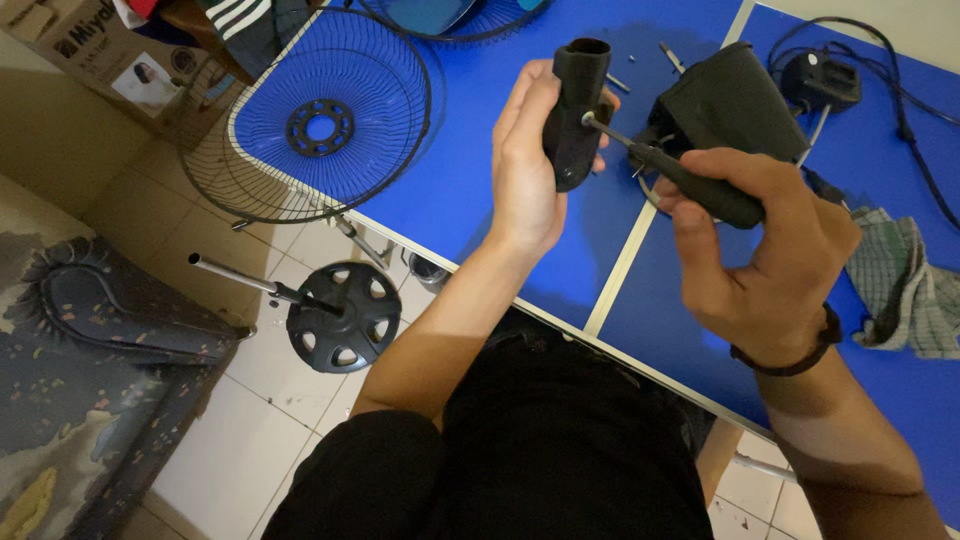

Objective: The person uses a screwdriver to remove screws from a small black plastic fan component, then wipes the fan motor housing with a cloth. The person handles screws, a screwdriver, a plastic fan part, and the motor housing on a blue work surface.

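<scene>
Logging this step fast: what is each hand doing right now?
Left hand: closed around a black plastic fan part.
Right hand: closed on a screwdriver, tip at that part.

Black plastic fan neck piece [575, 110] — upright, tubular top open — screwdriver [680, 170] tip against its side.

Brown cardboard box [85, 50] on floor, top-left corner; white label w/ small pic on its side.

A home room used for repairs: tiled floor [300, 420], blue table [470, 190], fan guard [320, 125].
</scene>
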